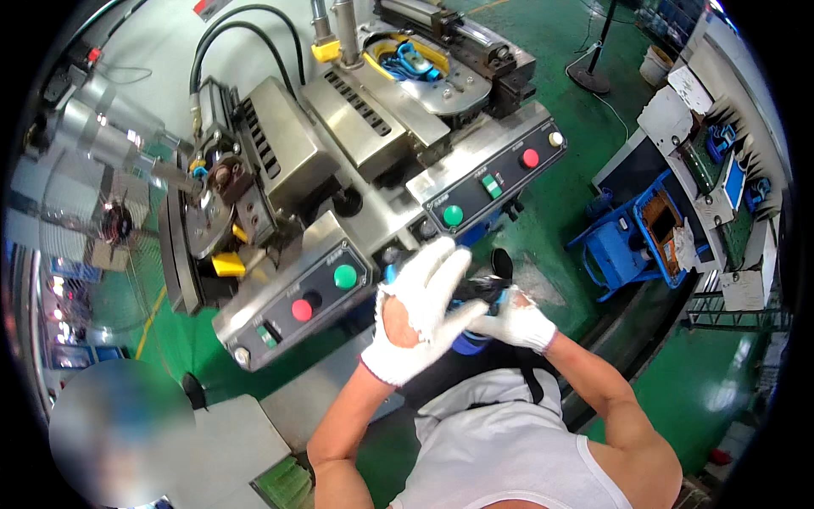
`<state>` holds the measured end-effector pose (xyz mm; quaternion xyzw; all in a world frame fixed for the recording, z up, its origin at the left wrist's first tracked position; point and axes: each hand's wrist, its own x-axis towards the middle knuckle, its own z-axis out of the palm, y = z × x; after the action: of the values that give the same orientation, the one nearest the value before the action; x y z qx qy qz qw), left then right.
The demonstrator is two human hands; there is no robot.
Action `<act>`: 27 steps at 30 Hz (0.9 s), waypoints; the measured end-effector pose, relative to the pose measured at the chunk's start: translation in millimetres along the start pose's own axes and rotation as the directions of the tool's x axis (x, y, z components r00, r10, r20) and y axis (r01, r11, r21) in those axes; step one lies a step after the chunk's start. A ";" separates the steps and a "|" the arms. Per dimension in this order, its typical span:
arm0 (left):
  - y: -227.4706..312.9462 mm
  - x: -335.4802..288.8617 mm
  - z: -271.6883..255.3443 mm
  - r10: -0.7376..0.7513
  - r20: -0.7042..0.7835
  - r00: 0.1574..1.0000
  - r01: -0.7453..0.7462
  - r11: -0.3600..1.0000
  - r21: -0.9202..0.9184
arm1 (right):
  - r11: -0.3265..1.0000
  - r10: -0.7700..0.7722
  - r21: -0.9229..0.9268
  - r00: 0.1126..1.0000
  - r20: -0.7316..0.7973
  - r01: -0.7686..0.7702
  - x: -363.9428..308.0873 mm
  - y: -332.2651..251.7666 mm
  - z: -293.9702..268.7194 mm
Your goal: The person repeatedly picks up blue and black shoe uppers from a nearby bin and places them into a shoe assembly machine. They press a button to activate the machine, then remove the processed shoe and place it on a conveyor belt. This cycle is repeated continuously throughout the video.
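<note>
My left hand (pixel 417 318), in a white glove with a hole that bares some skin, is in front of the machine's control panels. Its fingers are stretched out and its thumb points toward my right hand. My right hand (pixel 514 324), also gloved in white, is closed on a black and blue piece (pixel 476 291) whose kind I cannot make out. Part of that piece is hidden behind both gloves. Beyond the hands stands a steel machine (pixel 360 127) with two stations. A blue item (pixel 409 61) lies in the yellow-edged mould of its right station.
The left control panel (pixel 288 304) and right control panel (pixel 492 170) carry green and red buttons. To the right are a blue chair-like stand (pixel 615 254) and a rack (pixel 712 187) with blue-black items. A fan (pixel 110 220) stands at left; a blurred person is at lower left.
</note>
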<state>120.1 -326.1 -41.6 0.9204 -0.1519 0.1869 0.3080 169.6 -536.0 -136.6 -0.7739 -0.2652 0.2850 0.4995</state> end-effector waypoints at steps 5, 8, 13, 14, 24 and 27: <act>-88.6 172.0 34.1 0.022 -0.184 0.983 0.006 0.989 0.149 | 0.624 0.418 0.781 0.855 -0.307 -0.025 -57.7 59.6 -41.3; -182.8 253.7 56.0 -0.200 -0.222 0.954 0.239 0.957 0.165 | 0.382 0.575 0.923 0.770 -0.278 0.048 -70.0 75.1 -55.4; -264.9 363.1 97.2 -0.517 -0.219 0.827 0.553 0.820 0.149 | 0.231 0.759 0.965 0.597 -0.259 0.126 -77.3 131.4 -57.7; -278.7 374.0 104.8 -0.519 -0.221 0.826 0.555 0.817 0.155 | 0.220 0.777 0.967 0.577 -0.252 0.126 -77.1 138.3 -59.2; -313.2 394.4 123.1 -0.502 -0.474 0.724 0.339 0.856 -0.390 | 0.262 0.797 0.948 0.514 -0.319 0.182 -45.3 128.3 -76.9; -248.5 373.4 84.3 -0.205 -0.654 0.729 0.146 0.979 -0.144 | 0.395 0.762 0.904 0.490 -0.423 0.166 -59.9 156.6 -57.3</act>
<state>569.3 -250.2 -67.4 0.7898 0.0476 0.4660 0.3959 188.0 -669.7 -251.4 -0.4743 0.3532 0.0857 0.8018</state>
